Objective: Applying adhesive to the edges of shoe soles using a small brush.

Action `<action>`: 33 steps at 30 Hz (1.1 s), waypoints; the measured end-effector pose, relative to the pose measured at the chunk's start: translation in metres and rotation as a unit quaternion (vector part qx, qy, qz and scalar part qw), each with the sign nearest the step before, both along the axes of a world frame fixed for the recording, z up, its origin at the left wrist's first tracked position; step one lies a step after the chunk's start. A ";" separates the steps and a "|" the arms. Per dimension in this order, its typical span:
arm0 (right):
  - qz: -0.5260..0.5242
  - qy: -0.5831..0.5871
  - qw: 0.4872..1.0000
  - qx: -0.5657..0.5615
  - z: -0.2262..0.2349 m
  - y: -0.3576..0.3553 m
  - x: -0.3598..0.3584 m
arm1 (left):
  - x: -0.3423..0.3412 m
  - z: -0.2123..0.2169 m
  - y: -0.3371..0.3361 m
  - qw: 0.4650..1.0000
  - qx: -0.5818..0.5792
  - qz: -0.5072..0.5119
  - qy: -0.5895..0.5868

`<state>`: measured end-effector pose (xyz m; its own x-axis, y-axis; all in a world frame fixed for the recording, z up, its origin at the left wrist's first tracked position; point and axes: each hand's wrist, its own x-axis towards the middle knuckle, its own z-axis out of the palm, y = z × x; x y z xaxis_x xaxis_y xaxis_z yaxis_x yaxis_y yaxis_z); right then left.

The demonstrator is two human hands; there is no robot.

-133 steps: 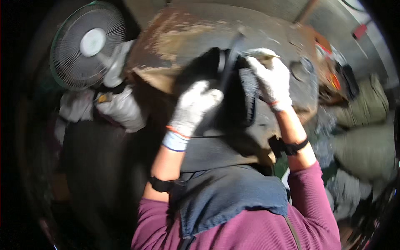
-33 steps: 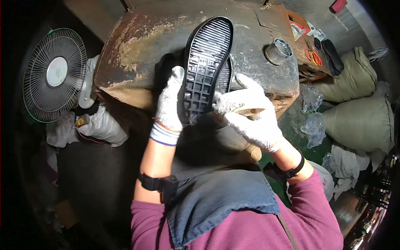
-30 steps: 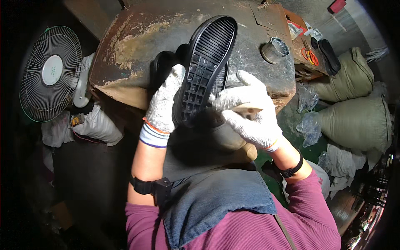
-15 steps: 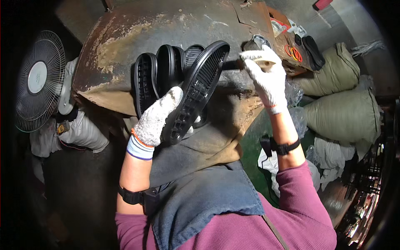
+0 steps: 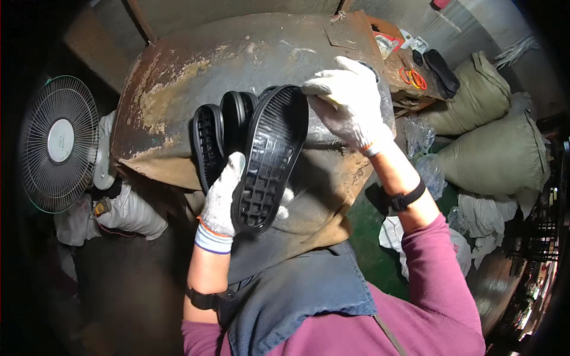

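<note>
A black ridged shoe sole [image 5: 270, 157] stands tilted in front of me, its hollow gridded side facing up toward me. My left hand [image 5: 221, 200], in a white knitted glove, is closed around its lower part, thumb on the near left edge and fingertips showing at the right. My gloved right hand [image 5: 349, 107] is at the sole's upper right edge with its fingers bent together; whatever they hold is hidden. Behind the held sole, more black soles [image 5: 208, 139] stand side by side on the worn work surface [image 5: 249, 65].
A fan [image 5: 60, 140] stands at the left beside a white sack [image 5: 133, 213]. To the right are orange-handled scissors [image 5: 414, 78], a dark sole [image 5: 440, 71] and bulging green sacks [image 5: 490, 148]. Brown cloth [image 5: 332, 225] drapes from the work surface's near edge.
The held sole has turned more upright and shifted slightly left, its hollow side now facing me more. My right hand has moved left to its upper edge. The whole view has shifted a little.
</note>
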<state>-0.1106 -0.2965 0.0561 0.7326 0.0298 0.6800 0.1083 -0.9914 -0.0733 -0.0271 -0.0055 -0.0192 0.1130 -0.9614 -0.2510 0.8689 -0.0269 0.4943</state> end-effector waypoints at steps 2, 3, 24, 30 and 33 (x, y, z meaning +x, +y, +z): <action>0.011 -0.026 0.998 -0.056 -0.004 0.006 0.015 | -0.001 0.001 -0.001 0.979 -0.070 0.037 0.189; 0.014 -0.029 0.998 -0.049 -0.005 0.011 0.018 | -0.001 0.000 -0.001 0.977 -0.072 0.039 0.194; -0.026 -0.052 0.975 0.215 -0.032 0.022 0.007 | -0.017 -0.011 -0.022 0.939 -0.211 0.049 0.267; 0.137 0.043 0.943 0.302 -0.025 0.066 0.005 | -0.020 -0.019 -0.020 0.944 -0.235 0.057 0.223; 0.147 0.042 0.966 0.210 -0.027 0.082 -0.013 | -0.023 -0.021 -0.022 0.947 -0.134 0.190 0.221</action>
